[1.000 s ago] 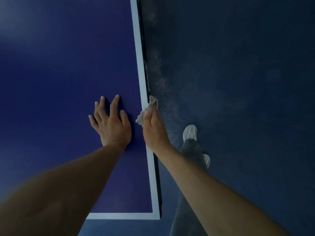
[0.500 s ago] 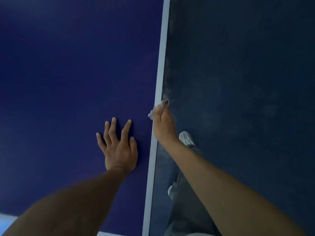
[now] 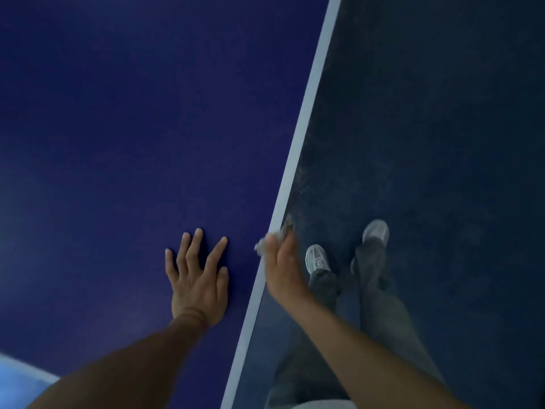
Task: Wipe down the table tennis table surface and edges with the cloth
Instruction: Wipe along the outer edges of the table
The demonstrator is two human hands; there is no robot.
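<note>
a: what are the hands doing?
b: the right hand [image 3: 283, 271] is pinching the cloth [image 3: 272, 239] against the table [image 3: 147, 128] edge. the left hand [image 3: 197, 280] is lying flat on the surface, fingers spread.
a: what is the risk?
b: the cloth is bunching small, so it is probably going to slip off the edge and skip stretches.

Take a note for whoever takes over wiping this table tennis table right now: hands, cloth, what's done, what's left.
Left hand: flat, fingers spread, resting on the blue table top.
Right hand: holds the cloth against the table's side, at the white edge line.
Done: cannot tell how much is wiped.
Left: probably run the cloth further along this edge.
</note>
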